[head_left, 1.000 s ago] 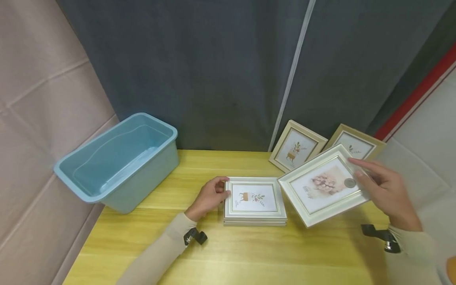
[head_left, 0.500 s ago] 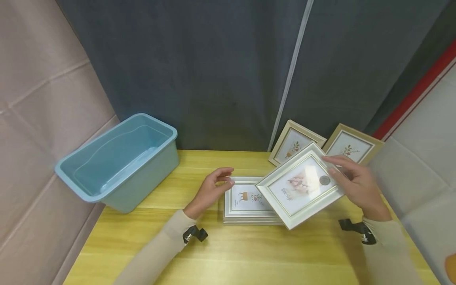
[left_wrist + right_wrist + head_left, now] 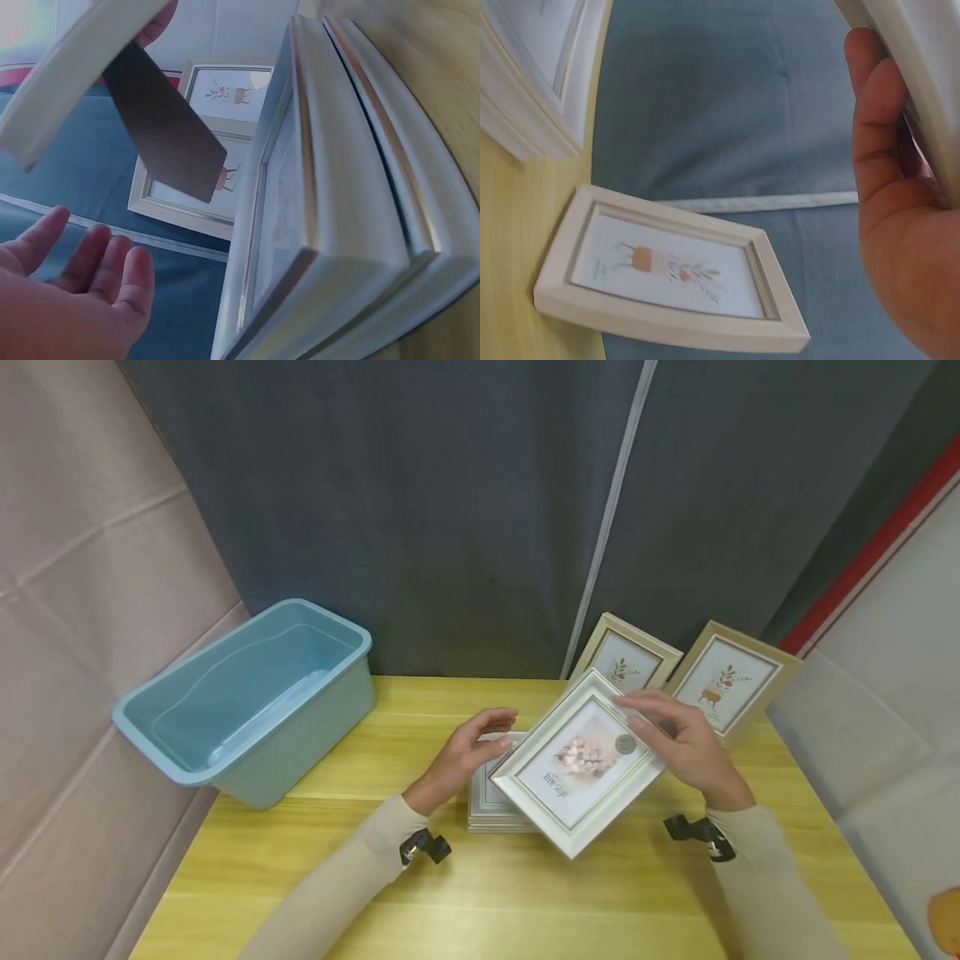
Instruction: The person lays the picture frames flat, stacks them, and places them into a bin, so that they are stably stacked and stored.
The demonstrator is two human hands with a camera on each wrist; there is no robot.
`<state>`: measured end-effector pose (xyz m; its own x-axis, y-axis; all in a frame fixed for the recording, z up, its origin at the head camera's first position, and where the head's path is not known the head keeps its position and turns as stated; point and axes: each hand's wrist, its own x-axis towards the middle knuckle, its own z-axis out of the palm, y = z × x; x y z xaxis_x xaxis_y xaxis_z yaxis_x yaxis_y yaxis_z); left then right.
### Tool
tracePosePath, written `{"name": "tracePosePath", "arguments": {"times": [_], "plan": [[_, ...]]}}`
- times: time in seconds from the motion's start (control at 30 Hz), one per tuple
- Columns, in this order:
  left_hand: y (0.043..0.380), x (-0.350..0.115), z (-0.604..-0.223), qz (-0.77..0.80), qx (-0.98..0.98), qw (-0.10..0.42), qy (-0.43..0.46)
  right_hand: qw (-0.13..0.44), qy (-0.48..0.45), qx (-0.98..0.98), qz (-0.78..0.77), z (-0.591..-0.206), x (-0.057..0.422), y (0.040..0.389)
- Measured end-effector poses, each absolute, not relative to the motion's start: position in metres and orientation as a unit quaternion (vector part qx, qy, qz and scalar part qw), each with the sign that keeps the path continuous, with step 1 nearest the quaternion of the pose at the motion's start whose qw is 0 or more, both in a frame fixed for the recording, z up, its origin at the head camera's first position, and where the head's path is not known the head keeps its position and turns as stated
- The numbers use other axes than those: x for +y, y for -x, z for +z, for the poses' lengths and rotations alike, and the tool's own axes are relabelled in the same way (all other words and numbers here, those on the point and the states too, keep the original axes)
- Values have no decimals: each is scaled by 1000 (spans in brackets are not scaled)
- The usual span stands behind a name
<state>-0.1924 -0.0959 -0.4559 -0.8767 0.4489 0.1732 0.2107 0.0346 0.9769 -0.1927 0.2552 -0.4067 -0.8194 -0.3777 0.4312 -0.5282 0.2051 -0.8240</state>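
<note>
My right hand (image 3: 686, 743) grips the upper right edge of a white picture frame (image 3: 536, 770) with a pink flower print and a round grey sticker. The frame is tilted in the air, over a stack of white picture frames (image 3: 498, 818) that it partly hides. In the left wrist view a dark stand flap (image 3: 169, 127) hangs from its back. My left hand (image 3: 461, 764), fingers loosely bent and holding nothing, is at the left side of the stack. The stacked frames (image 3: 352, 195) show their thick edges up close in the left wrist view.
Two beige picture frames (image 3: 731, 681) (image 3: 667, 270) with plant prints stand leaning at the back right of the wooden table (image 3: 480, 902). A blue plastic tub (image 3: 300, 727) stands at the left. A dark curtain (image 3: 420, 527) hangs behind.
My right hand has carried the flower-print frame leftward from the right side to over the stack. My left hand has let go of the stack's left edge and lifted slightly.
</note>
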Motion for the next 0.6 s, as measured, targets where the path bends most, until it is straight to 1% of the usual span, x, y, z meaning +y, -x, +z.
{"name": "tracePosePath", "arguments": {"times": [0.1, 0.27, 0.33, 0.47, 0.6], "plan": [[196, -92, -461, 667, 691, 118, -253, 60, -289, -776, 557, -408, 249, 195], [200, -90, -470, 693, 635, 193, -283, 59, -281, -774, 564, -412, 242, 197], [199, -90, -473, 698, 623, 211, -283, 60, -277, -770, 572, -414, 239, 197], [197, -93, -474, 703, 622, 214, -269, 68, -281, -765, 576, -417, 236, 200], [196, -97, -474, 701, 637, 198, -250, 79, -286, -762, 576, -420, 233, 202]]}}
